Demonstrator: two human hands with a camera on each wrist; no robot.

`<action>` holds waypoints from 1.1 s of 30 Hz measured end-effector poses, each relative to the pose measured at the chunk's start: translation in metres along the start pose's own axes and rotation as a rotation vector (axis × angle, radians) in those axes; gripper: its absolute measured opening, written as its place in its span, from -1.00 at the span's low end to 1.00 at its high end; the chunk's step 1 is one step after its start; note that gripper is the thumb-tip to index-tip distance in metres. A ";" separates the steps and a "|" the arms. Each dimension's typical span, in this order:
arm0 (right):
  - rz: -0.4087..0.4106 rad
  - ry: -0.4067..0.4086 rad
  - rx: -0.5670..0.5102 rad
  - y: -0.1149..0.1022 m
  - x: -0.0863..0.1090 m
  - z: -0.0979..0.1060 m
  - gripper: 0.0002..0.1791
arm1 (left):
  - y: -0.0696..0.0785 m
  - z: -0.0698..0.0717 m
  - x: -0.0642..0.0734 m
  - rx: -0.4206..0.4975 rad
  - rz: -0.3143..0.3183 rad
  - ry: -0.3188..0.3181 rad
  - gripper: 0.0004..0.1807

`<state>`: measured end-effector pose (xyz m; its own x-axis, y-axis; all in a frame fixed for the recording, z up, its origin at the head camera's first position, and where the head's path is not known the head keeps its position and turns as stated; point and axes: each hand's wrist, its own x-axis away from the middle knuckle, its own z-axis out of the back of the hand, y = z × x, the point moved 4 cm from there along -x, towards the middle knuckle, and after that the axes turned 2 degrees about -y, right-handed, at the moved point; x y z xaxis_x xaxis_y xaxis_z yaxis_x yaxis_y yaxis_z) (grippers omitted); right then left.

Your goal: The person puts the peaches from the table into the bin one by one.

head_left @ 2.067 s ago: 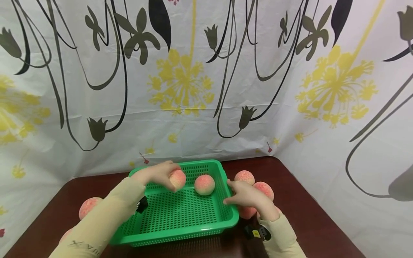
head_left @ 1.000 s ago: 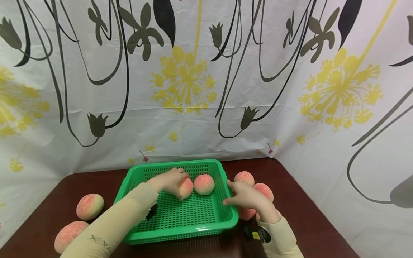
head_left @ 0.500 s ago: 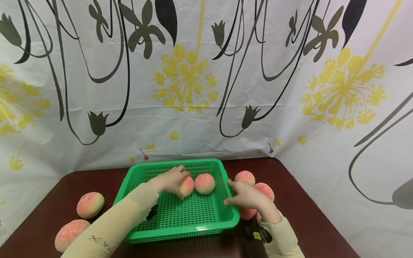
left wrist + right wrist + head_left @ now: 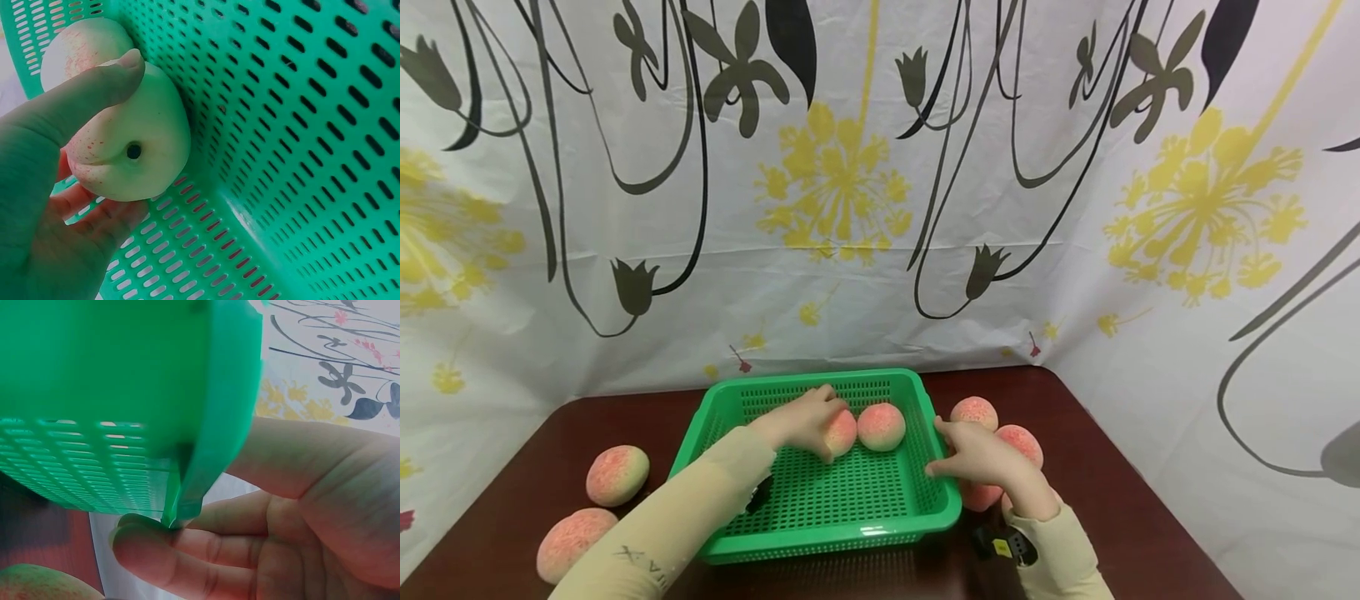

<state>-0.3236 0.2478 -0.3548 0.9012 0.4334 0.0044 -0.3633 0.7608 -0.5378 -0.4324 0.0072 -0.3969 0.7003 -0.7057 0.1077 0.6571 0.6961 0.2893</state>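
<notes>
A green perforated plastic basket (image 4: 827,535) rests on the dark table. Inside it my left hand (image 4: 801,423) holds an artificial peach (image 4: 841,433), thumb on one side and fingers curled on the other. The left wrist view shows a small dark hole in this peach (image 4: 156,125). A second peach (image 4: 882,427) lies in the basket, right beside the held one. My right hand (image 4: 985,460) grips the basket's right rim; in the right wrist view its fingers curl beneath the rim (image 4: 231,394), while the thumb is largely hidden there.
Two peaches lie left of the basket, one farther back (image 4: 617,475) and one nearer (image 4: 574,543). Several more are grouped at the right, such as this peach (image 4: 974,412), partly covered by my right hand. A patterned white curtain (image 4: 820,325) stands behind the table.
My left hand has carried its peach rightward and down, beside the other peach, and has stayed about there for the last second. My right hand has kept its grip on the rim.
</notes>
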 end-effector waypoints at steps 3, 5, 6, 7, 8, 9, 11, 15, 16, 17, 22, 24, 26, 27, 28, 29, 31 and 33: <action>-0.005 0.001 -0.005 0.000 0.000 0.000 -0.15 | 0.001 -0.001 0.001 0.000 -0.002 -0.006 -0.06; -0.005 0.004 -0.007 0.000 0.000 0.000 -0.15 | 0.001 -0.001 0.001 -0.001 -0.002 -0.011 -0.01; -0.004 0.005 -0.007 0.000 0.000 0.000 -0.14 | 0.002 -0.001 0.002 0.003 0.000 -0.014 0.00; -0.003 0.006 -0.005 0.000 0.000 0.000 -0.14 | 0.002 -0.001 0.003 0.010 0.003 -0.016 0.01; -0.003 0.006 -0.005 0.000 0.000 0.000 -0.14 | 0.002 -0.001 0.003 0.018 0.003 -0.017 0.01; -0.003 0.007 -0.004 0.000 0.000 0.000 -0.14 | 0.003 -0.001 0.004 0.026 0.003 -0.017 0.01; -0.004 0.008 -0.003 0.000 0.001 0.000 -0.13 | 0.004 -0.001 0.006 0.040 -0.002 -0.016 0.01; -0.008 0.011 -0.007 0.000 0.002 0.000 -0.14 | 0.005 -0.001 0.009 0.040 -0.010 -0.014 0.01; -0.009 0.011 -0.008 0.000 0.002 0.000 -0.14 | 0.005 0.000 0.009 0.036 -0.011 -0.014 0.01; -0.010 0.013 -0.009 0.000 0.002 0.000 -0.14 | 0.005 0.000 0.009 0.034 -0.012 -0.013 0.01; -0.014 0.006 -0.024 -0.001 0.002 -0.004 -0.14 | 0.002 0.005 0.016 0.017 -0.002 -0.012 -0.01; -0.010 0.001 -0.030 -0.002 0.002 -0.005 -0.14 | 0.001 0.011 0.022 0.006 0.005 0.000 -0.03; -0.005 -0.001 -0.030 -0.002 0.002 -0.005 -0.14 | -0.001 0.018 0.030 -0.003 0.016 0.017 -0.06; -0.004 -0.002 -0.033 -0.002 0.002 -0.005 -0.13 | -0.002 0.023 0.034 -0.011 0.023 0.028 -0.08; -0.002 -0.002 -0.032 -0.001 0.002 -0.005 -0.13 | -0.004 0.027 0.039 -0.016 0.032 0.038 -0.10; 0.000 -0.001 -0.031 -0.001 0.002 -0.004 -0.13 | -0.006 0.032 0.044 -0.022 0.035 0.049 -0.12; 0.000 -0.001 -0.029 0.000 0.002 -0.002 -0.13 | -0.012 0.040 0.052 -0.019 0.039 0.068 -0.14; 0.004 -0.001 -0.031 0.001 0.002 0.000 -0.13 | -0.017 0.044 0.058 -0.004 0.042 0.086 -0.17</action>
<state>-0.3224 0.2496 -0.3558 0.8995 0.4369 0.0035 -0.3592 0.7440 -0.5634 -0.4156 -0.0514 -0.3534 0.7487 -0.6619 0.0372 0.6274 0.7256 0.2827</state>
